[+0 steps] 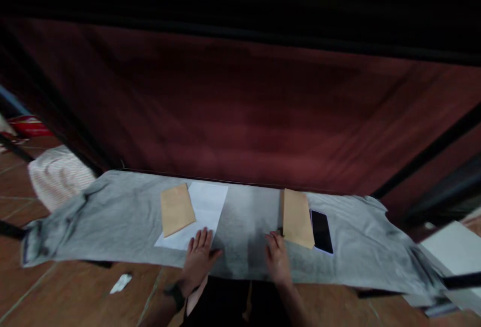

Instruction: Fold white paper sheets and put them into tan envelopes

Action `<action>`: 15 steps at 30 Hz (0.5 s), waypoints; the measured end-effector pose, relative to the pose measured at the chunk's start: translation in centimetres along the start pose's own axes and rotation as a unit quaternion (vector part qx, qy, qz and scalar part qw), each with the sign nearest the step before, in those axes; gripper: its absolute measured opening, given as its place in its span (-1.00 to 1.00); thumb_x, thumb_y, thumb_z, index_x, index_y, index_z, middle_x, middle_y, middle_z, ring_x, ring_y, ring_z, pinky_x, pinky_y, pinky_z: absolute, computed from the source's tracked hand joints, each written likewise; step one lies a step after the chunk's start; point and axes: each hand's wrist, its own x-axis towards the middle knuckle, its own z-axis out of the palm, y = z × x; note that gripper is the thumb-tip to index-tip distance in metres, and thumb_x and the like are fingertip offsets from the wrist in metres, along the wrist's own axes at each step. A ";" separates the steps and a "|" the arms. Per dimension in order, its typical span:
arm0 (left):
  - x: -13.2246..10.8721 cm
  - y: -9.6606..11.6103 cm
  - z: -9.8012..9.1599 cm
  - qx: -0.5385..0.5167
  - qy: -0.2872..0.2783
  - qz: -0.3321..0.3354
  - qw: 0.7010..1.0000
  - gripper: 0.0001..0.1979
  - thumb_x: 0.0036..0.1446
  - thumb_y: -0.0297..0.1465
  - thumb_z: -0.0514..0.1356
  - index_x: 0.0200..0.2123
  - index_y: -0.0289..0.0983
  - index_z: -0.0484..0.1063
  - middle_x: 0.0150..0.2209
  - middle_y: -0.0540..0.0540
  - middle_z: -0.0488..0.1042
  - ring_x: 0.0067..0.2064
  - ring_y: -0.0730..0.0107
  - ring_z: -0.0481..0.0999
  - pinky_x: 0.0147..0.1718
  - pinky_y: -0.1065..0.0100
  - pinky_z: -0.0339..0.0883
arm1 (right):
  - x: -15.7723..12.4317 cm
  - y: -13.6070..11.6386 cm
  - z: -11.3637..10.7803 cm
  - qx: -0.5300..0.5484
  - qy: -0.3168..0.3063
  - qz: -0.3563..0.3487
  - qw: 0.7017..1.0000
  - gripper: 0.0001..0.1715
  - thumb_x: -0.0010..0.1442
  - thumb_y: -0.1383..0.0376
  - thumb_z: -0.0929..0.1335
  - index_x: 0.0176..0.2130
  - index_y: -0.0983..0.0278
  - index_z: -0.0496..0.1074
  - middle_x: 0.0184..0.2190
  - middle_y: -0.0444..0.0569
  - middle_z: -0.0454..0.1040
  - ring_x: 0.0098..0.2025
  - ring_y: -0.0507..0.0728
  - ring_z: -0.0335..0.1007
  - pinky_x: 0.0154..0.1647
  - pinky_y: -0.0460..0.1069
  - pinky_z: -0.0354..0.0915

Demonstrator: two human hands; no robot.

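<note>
My left hand lies flat with its fingers stretched out over the lower edge of a white sheet of paper. A brown paper envelope rests partly on that sheet, just beyond my fingertips. My right hand is loosely bent, its fingertips beside the lower left edge of a second brown envelope. A small dark spot shows at those fingertips, too unclear to name. I see nothing held in the right hand. Right of this envelope lies a phone with a dark screen.
A grey cloth covers the long narrow surface. Behind it rises a dark red panel with black frame bars. A striped cloth hangs at the left. White crumpled paper lies on the tiled floor; a white board stands at the right.
</note>
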 end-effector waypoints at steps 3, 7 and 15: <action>-1.0 0.9 -0.3 0.024 -0.039 -0.023 0.999 -0.50 0.21 -0.24 0.10 0.18 -0.29 0.37 0.28 -0.33 0.32 0.32 -0.05 0.25 0.26 -0.04 0.12 | -2.2 -2.5 2.8 0.044 -0.052 0.018 0.998 -0.58 0.29 0.37 0.19 0.03 0.17 0.46 0.06 0.12 0.43 0.13 0.26 0.39 0.12 0.21 0.39; -0.3 1.4 -2.2 0.004 -0.067 -0.036 0.997 -0.58 0.17 -0.53 0.06 0.08 -0.26 0.45 0.16 -0.31 0.45 0.22 0.05 0.40 0.15 0.10 0.29 | -3.2 -3.9 3.6 0.091 -0.094 0.050 0.990 -0.60 0.28 0.33 0.21 -0.01 0.16 0.52 0.05 0.12 0.47 0.12 0.29 0.41 0.17 0.23 0.37; -0.2 6.9 -3.7 0.028 -0.096 0.057 0.993 -0.57 0.20 -0.61 0.01 0.10 -0.33 0.41 -0.02 -0.28 0.53 0.00 0.11 0.52 -0.04 0.17 0.39 | -1.7 -4.2 3.6 0.271 -0.128 0.228 0.926 -0.52 0.31 0.00 0.22 0.01 0.21 0.48 -0.07 0.08 0.56 -0.06 0.23 0.53 -0.03 0.13 0.47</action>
